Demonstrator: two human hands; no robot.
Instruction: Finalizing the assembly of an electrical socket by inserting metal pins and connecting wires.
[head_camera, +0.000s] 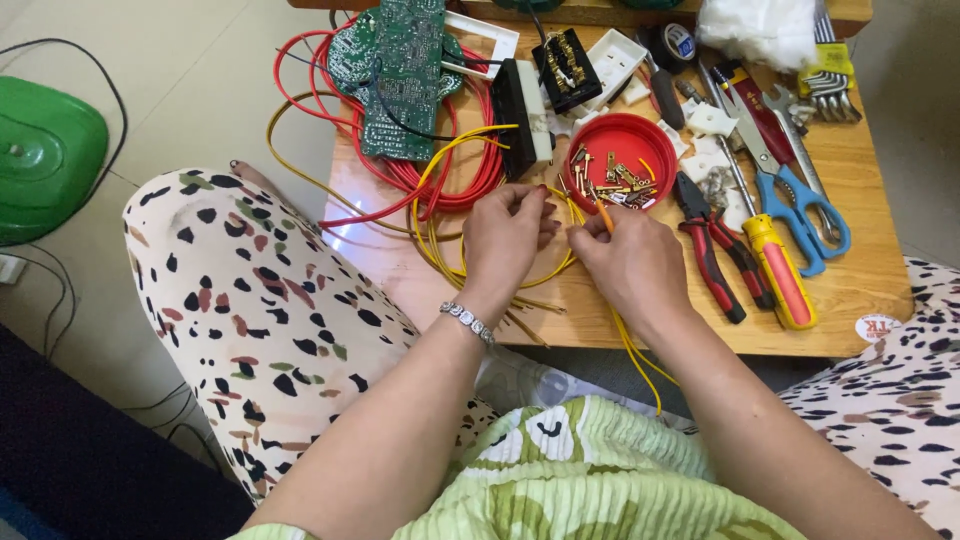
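Over a small wooden table (860, 290), left hand (505, 235) pinching yellow wire (440, 160), right hand (630, 262) fingers closed around perhaps a small orange-tipped tool (603, 215), red lid (620, 150) of brass terminals just beyond.

You are working in a home, not a workshop: a low wooden table (860, 290) on a tiled floor (190, 80), seated in patterned house clothes, with wires (400, 175), a circuit board (400, 75), pliers (715, 250) and scissors (795, 195) spread informally.
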